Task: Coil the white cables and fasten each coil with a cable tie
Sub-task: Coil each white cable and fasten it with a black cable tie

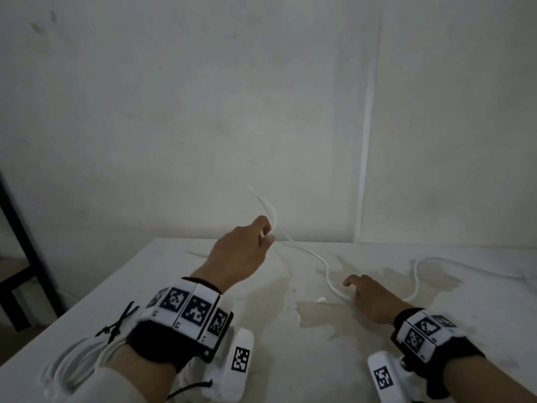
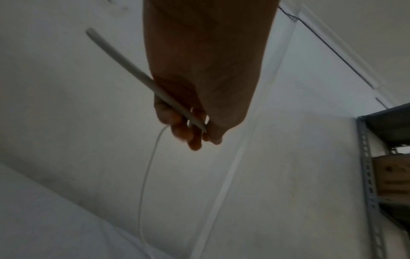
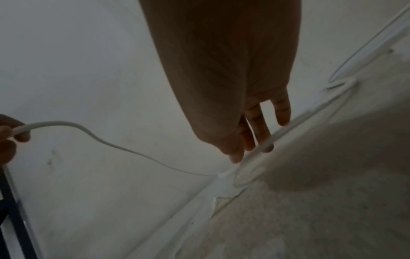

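Observation:
My left hand (image 1: 266,232) is raised above the back of the white table (image 1: 290,359) and pinches a white cable (image 1: 302,250) near its end. The short free end sticks up past the fingers (image 2: 177,122). From there the cable sags down to the table and runs under my right hand (image 1: 353,289). That hand hovers low with straight fingers (image 3: 261,133), whose tips touch the cable lying on the table. The cable then curves away to the right (image 1: 417,274). A wound white coil (image 1: 72,365) lies at the front left, with black cable ties (image 1: 119,324) beside it.
A wall stands right behind the table, with a white strip (image 1: 366,141) running up it. A dark frame (image 1: 26,242) stands off the table's left side. A metal shelf (image 2: 368,175) shows in the left wrist view. The tabletop has peeling, stained patches (image 1: 319,312).

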The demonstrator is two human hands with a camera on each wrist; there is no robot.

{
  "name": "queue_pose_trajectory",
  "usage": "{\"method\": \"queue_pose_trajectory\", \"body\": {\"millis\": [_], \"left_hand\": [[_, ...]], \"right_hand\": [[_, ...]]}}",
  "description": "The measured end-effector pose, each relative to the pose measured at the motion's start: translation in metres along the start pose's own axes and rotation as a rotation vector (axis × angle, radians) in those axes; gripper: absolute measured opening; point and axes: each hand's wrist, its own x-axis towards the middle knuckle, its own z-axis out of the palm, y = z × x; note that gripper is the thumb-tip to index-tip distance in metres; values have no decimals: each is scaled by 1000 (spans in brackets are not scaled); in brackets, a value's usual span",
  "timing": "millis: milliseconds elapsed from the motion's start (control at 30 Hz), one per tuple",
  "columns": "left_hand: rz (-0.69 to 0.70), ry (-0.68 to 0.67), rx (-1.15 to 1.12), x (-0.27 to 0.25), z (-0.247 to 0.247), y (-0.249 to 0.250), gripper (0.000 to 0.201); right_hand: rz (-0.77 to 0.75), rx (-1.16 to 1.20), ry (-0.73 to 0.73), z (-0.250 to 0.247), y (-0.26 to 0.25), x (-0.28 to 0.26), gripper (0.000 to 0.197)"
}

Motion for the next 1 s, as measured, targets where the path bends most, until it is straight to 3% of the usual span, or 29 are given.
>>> {"method": "queue_pose_trajectory", "body": {"millis": [100,200,300,367,433,567,667,767,833,1000], "left_hand": [[76,12,15,-14,15,17,26],[118,-22,50,-26,27,26,28],[188,-19,51,-37,32,32,31],[227,22,28,-43,31,34,33],[241,109,12,-47,27,32,34],[152,339,-147,-52,15,17,32],[82,488,-218,-53,0,-6,38],[21,555,-223,-52,-13,-25,27],[9,579,-203,-50,-15,-29,25],[-45,722,-253,-45,-17,-30,24]], "right_hand": [[-123,118,202,-5,-7,-10,59],[-421,290,486,-25,-33,-20,74],[-660,128,593,-40,-63,-32,60],[-810,-25,691,-44,-78,-33,36],[-867,-81,799,-43,-82,-30,25],[-771,-126,866,-58,-69,-22,28],[-609,-133,844,-70,-48,-22,44],[-335,-16,627,-79,-25,-26,37],[-287,87,429,-73,-18,-30,30],[-275,286,393,-63,-15,-33,16]]}}
